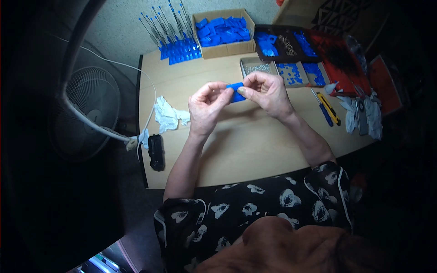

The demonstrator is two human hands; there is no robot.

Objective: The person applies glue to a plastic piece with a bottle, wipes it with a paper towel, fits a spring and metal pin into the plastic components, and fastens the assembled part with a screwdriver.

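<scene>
Between my two hands, above the middle of the table, is a small flat blue plastic part. My left hand pinches its left end between thumb and fingers. On its right end, the thumb and fingers of my right hand close in the same way. My fingertips cover both ends, so its full shape is hidden. Just beyond my hands stands an open box of small metal pieces. Beside it are shallow boxes of tiny blue pieces.
A cardboard box of blue parts stands at the back, left of a dark divided tray. Upright thin-shafted tools fill the back left. A yellow cutter knife and blue screwdriver lie right; white cloth and a black case left.
</scene>
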